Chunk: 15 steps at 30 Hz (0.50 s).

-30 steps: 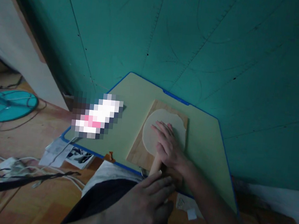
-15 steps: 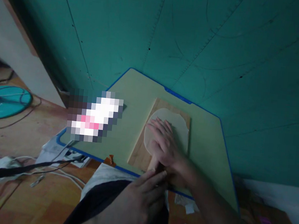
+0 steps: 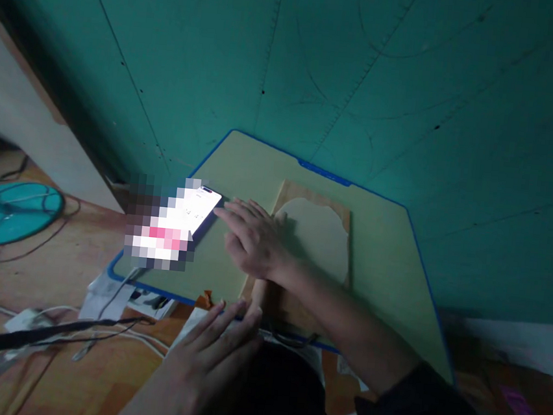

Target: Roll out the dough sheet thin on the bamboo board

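A pale, thin sheet of dough (image 3: 322, 241) lies on a wooden board (image 3: 294, 189). My right hand (image 3: 256, 238) is over the left edge of the board, palm down with its fingers stretched out toward the phone. Under its palm runs a light wooden stick that looks like a rolling pin (image 3: 258, 294), mostly hidden by my hands. My left hand (image 3: 211, 351) is at the near edge of the table, fingers extended and fingertips touching the near end of the pin. Neither hand has its fingers wrapped round anything.
A small beige folding table (image 3: 383, 263) with a blue rim carries the board. A lit phone (image 3: 180, 221) with a cable lies on its left. A green wall (image 3: 223, 52) rises behind. Cables, a power strip (image 3: 28, 320) and a teal round base (image 3: 12, 211) are on the floor at left.
My right hand has moved left from the middle of the dough to the board's left edge, with the pin under it. My left hand has shifted left and down. The view has tilted slightly.
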### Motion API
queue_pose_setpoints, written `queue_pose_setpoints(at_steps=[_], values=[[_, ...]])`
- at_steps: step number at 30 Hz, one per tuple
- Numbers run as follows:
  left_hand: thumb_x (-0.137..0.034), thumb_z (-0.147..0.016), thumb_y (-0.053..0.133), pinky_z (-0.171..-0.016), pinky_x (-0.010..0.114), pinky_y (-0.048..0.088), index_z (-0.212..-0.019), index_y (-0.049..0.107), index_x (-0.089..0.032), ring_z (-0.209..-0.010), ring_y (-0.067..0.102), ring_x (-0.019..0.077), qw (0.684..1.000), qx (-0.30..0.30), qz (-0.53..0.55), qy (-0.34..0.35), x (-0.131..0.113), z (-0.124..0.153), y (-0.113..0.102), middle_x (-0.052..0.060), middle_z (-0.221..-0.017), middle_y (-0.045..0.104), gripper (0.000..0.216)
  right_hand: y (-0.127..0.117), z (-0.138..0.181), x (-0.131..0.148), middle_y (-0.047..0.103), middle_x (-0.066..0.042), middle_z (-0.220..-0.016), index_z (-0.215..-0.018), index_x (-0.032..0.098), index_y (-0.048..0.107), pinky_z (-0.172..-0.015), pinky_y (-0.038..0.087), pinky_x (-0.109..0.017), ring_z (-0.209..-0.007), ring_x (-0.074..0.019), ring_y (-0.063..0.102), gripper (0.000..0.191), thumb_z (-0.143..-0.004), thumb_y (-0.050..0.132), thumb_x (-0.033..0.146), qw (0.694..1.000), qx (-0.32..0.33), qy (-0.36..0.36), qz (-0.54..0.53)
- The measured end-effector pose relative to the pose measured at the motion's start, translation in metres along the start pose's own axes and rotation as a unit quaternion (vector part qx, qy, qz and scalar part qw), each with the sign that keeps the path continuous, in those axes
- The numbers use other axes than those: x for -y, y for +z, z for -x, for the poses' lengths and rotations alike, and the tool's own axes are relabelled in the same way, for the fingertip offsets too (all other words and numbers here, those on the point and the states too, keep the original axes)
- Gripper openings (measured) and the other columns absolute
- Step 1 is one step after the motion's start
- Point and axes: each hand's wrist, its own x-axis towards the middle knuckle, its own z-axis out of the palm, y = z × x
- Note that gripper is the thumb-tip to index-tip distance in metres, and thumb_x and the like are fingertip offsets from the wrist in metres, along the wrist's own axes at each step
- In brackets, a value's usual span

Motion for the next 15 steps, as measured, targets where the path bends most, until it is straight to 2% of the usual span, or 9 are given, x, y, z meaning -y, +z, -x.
queue_pose_setpoints(at_steps=[2, 5, 8, 10, 12, 15], values=[[-0.009, -0.099, 0.042, -0.119, 0.049, 0.039, -0.138, 0.059, -0.019, -0.153, 0.03, 0.0274, 1.0, 0.001, 0.009, 0.01, -0.004, -0.005, 0.0, 0.008, -0.157, 0.048, 0.044, -0.001, 0.01, -0.004, 0.055, -0.012, -0.149, -0.144, 0.014, 0.053, -0.124, 0.025, -0.048, -0.145, -0.0251, 0.04, 0.049, -0.098, 0.038, 0.022, 1.0, -0.014, 0.014, -0.004], [-0.018, -0.101, 0.047, -0.121, 0.046, 0.036, -0.127, 0.066, -0.019, -0.151, 0.033, 0.0271, 0.997, 0.012, 0.062, 0.038, -0.022, -0.031, 0.009, 0.005, -0.149, 0.057, 0.032, -0.006, 0.053, -0.026, 0.049, -0.015, -0.155, -0.145, 0.013, 0.051, -0.125, 0.019, -0.055, -0.15, -0.027, 0.032, 0.051, -0.097, 0.039, 0.025, 0.999, -0.021, 0.035, -0.011], [-0.033, -0.102, 0.055, -0.123, 0.041, 0.032, -0.113, 0.07, -0.019, -0.137, 0.052, 0.0233, 0.987, 0.006, 0.119, 0.108, -0.042, -0.061, 0.024, 0.002, -0.121, 0.074, 0.024, -0.015, 0.101, -0.052, 0.041, -0.019, -0.159, -0.146, 0.011, 0.05, -0.124, 0.02, -0.06, -0.154, -0.0289, 0.024, 0.053, -0.096, 0.038, 0.026, 0.999, -0.006, 0.033, -0.02], [-0.032, -0.103, 0.055, -0.121, 0.039, 0.034, -0.102, 0.071, -0.018, -0.118, 0.064, 0.0193, 0.979, 0.019, 0.142, 0.148, -0.049, -0.072, 0.031, 0.0, -0.102, 0.076, 0.021, -0.019, 0.118, -0.061, 0.036, -0.02, -0.161, -0.147, 0.01, 0.048, -0.123, 0.021, -0.061, -0.155, -0.0286, 0.02, 0.054, -0.097, 0.035, 0.025, 0.999, 0.004, 0.037, -0.022], [-0.028, -0.103, 0.054, -0.119, 0.039, 0.037, -0.098, 0.07, -0.019, -0.106, 0.067, 0.0174, 0.975, 0.037, 0.171, 0.14, -0.046, -0.072, 0.031, 0.0, -0.094, 0.075, 0.019, -0.02, 0.115, -0.06, 0.036, -0.021, -0.162, -0.148, 0.009, 0.046, -0.123, 0.021, -0.06, -0.155, -0.0295, 0.02, 0.055, -0.097, 0.036, 0.027, 0.999, 0.015, 0.036, -0.019], [-0.029, -0.102, 0.056, -0.114, 0.045, 0.042, -0.111, 0.07, -0.021, -0.112, 0.065, 0.0205, 0.973, 0.042, 0.211, 0.084, -0.03, -0.052, 0.013, 0.003, -0.11, 0.073, 0.018, -0.015, 0.078, -0.039, 0.041, -0.019, -0.159, -0.149, 0.012, 0.048, -0.124, 0.02, -0.058, -0.152, -0.031, 0.027, 0.056, -0.097, 0.044, 0.032, 0.999, 0.031, 0.03, 0.001]])
